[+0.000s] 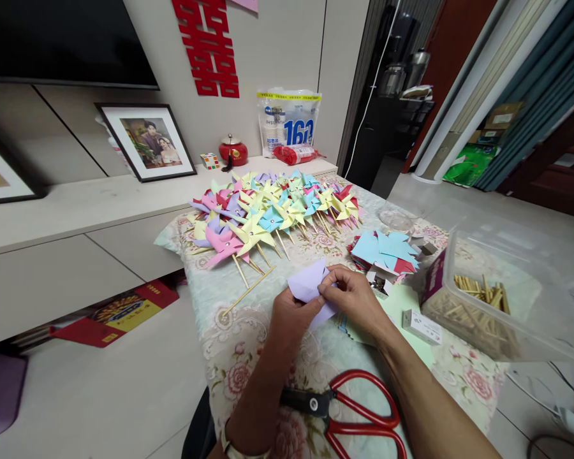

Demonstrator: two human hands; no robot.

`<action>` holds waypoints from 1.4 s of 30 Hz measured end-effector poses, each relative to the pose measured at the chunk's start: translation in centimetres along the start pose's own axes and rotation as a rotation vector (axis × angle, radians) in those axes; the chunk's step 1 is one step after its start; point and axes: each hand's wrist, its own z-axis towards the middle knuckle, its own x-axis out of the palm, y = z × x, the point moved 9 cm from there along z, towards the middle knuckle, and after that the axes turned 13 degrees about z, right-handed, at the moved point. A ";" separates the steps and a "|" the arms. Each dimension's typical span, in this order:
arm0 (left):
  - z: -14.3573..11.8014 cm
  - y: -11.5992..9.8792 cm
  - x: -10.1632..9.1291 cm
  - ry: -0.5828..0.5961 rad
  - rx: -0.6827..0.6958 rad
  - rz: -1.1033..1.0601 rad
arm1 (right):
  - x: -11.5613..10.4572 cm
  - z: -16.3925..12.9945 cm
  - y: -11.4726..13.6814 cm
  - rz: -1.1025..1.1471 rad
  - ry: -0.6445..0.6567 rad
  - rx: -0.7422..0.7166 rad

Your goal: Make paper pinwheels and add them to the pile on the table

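Observation:
A sheet of lavender paper (305,282), partly folded over, is held between both hands above the table. My left hand (291,312) grips its lower left side, thumb on top. The fingers of my right hand (349,290) pinch its right side, close to my left thumb. Just left of the paper lies a thin wooden stick (249,291). Beyond my hands, many finished paper pinwheels (272,220) in yellow, pink, blue and purple lie heaped on their sticks. Red-handled scissors (358,408) rest between my forearms, their blades partly hidden by my left arm.
On the right stand a clear plastic box (478,306) of short wooden sticks, a small white box (421,326) and an opened little box (381,280) of pins. Behind these sits a stack of cut blue and red paper (385,252). A floral cloth (234,357) covers the table.

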 end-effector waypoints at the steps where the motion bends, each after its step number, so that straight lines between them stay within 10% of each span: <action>1: 0.0 0.2 0.0 0.002 -0.009 -0.016 | 0.0 0.0 -0.1 0.006 0.001 0.006; 13: -0.1 0.7 1.3 0.157 -0.084 -0.230 | 0.0 0.1 -0.5 0.002 0.015 0.031; 42: 0.6 2.1 0.1 0.060 -0.092 -0.139 | -0.1 -0.1 -1.1 -0.061 -0.009 0.069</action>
